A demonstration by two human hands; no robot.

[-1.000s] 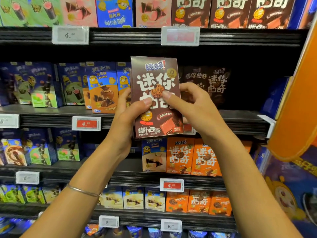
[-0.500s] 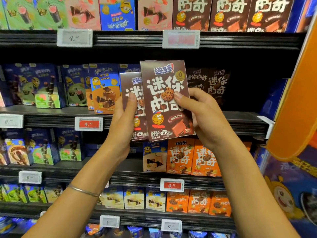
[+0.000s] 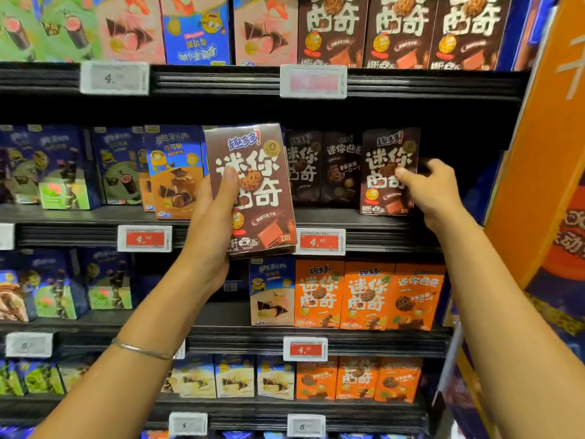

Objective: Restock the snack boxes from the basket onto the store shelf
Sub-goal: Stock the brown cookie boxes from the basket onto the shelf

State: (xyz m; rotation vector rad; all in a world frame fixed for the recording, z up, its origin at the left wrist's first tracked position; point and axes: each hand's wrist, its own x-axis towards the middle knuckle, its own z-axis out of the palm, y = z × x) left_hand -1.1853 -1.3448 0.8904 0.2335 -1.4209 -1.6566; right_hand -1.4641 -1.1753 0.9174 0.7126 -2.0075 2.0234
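left hand (image 3: 212,223): fingers curled round a brown snack box (image 3: 256,191), thumb on its front | box upright, held in the air before the shelf (image 3: 373,221) edge | right hand (image 3: 433,191): pinches a second brown snack box (image 3: 387,172) standing on that shelf, just right of two darker boxes (image 3: 323,169)

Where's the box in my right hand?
Head view, right of centre: the brown box stands on the second shelf, held by the right hand, beside shadowed brown boxes.
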